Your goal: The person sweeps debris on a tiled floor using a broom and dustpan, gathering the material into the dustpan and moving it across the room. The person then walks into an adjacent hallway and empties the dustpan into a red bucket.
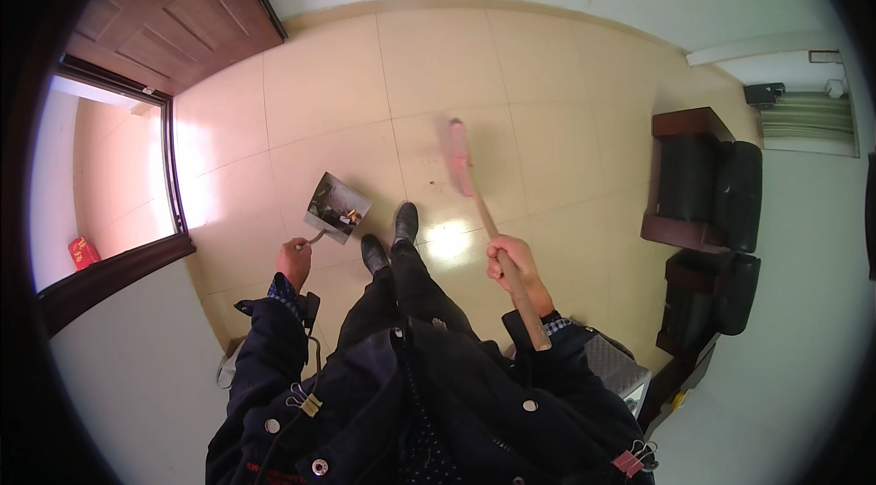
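My right hand (513, 262) grips the wooden handle of a broom (486, 211), whose butt end slants back over my right sleeve. Blurred, the pink broom head (458, 153) is at the floor in front of my feet. A few dark crumbs (432, 182) lie on the tiles just left of it. In my left hand (294, 262) is the short curved handle of a metal dustpan (337, 208). Dark debris and a few orange and yellowish scraps sit inside the pan, to the left of my shoes.
A brown panelled door (178, 13) stands beside an open doorway at the left, with a red object (83, 253) near its sill. Two dark armchairs (705, 184) line the right wall. A grey padded seat (609, 365) is close behind my right arm. Tiled floor (568, 143) spreads ahead to the wall.
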The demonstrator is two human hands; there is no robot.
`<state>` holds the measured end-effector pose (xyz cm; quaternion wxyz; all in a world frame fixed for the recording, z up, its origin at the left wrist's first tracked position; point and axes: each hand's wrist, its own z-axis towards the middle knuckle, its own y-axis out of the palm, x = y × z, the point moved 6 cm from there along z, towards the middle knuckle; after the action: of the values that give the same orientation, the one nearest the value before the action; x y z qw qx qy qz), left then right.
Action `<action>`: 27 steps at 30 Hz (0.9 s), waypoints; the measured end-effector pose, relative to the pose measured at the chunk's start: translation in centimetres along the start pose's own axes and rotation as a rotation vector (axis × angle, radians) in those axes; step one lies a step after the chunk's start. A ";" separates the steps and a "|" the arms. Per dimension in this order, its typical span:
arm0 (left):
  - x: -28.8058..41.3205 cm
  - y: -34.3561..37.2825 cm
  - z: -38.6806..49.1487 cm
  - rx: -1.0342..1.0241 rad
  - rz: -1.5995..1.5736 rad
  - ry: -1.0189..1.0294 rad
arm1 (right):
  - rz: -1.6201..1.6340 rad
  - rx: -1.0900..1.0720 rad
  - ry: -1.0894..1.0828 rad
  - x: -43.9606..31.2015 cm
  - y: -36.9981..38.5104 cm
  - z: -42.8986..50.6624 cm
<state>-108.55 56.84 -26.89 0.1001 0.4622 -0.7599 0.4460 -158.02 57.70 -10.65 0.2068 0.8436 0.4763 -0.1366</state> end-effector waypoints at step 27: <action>6.8 -0.4 0.9 -0.038 0.346 0.198 | -0.079 0.119 -0.037 5.8 -7.6 10.7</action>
<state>-111.78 51.92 -23.40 0.1048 0.2767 -0.8227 0.4853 -161.97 60.39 -24.15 0.1595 0.8324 0.4963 -0.1881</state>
